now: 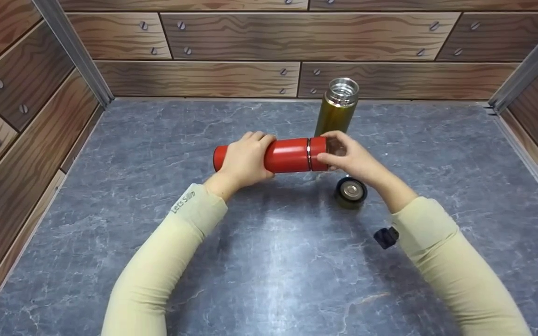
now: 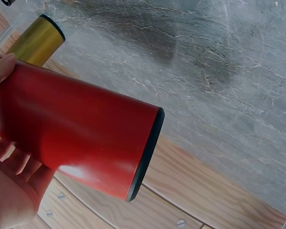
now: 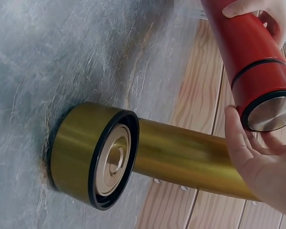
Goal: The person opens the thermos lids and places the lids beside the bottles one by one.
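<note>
A red thermos [image 1: 287,155] lies sideways in the air above the tabletop, held between both hands. My left hand [image 1: 246,161] wraps over its body, near the black-rimmed base [image 2: 147,155]. At the other end, the thumb and fingers of my right hand [image 1: 350,156] pinch the red lid [image 3: 264,85], which sits on the body with a thin seam between them. The lid's round silvery top [image 3: 272,113] faces my right palm. Just behind the right hand stands a gold thermos [image 1: 336,114], upright with its mouth uncovered. Its gold lid [image 1: 350,192] rests underside up in front of it.
The grey marbled tabletop [image 1: 269,261] is bounded by wood-patterned walls [image 1: 231,37] at the back and sides, with metal posts [image 1: 75,51] in the corners. A small black block [image 1: 385,238] shows beside the right sleeve.
</note>
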A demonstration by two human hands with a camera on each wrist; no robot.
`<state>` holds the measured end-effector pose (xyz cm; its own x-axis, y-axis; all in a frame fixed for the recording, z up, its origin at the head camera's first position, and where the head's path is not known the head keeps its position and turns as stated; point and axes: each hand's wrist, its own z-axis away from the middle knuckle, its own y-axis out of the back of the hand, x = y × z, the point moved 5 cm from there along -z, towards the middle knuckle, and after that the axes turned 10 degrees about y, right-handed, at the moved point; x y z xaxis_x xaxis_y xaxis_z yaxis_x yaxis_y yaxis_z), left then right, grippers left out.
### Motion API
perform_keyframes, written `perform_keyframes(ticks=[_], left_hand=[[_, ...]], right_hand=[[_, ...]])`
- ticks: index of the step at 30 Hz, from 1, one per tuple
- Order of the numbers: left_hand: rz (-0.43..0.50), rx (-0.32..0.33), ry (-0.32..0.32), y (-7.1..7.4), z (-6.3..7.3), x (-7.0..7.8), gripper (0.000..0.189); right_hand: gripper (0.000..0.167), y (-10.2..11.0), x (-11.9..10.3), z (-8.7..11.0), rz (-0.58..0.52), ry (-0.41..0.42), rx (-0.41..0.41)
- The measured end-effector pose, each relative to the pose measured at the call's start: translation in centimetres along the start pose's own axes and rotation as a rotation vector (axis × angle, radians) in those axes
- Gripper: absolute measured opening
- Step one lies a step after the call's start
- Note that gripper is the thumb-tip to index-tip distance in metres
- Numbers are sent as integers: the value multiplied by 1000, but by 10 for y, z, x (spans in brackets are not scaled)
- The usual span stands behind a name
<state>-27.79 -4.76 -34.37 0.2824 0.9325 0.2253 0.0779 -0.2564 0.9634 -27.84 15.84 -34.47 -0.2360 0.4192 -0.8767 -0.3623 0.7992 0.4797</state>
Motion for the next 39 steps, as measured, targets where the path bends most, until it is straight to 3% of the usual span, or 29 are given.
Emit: perform_keyframes(ticks=[5,14,25,34,39], left_hand=[[9,-2,2,-1,1,-2,70],[15,1,-1,-2,-1,-1,70],[7,17,-6,1,0,-1,69],[9,15,-6,1,-1,-2,68],[6,12,-20,0,-1,-2,70]], right_hand=[[60,0,-1,0,18,31,-15],[58,-2,2,-1,6,-65,15],[55,-1,-3,0,-18,34,4],[58,-2,1,-1,20,-71,17],[53,-3,-2,-1,29,-29,3]])
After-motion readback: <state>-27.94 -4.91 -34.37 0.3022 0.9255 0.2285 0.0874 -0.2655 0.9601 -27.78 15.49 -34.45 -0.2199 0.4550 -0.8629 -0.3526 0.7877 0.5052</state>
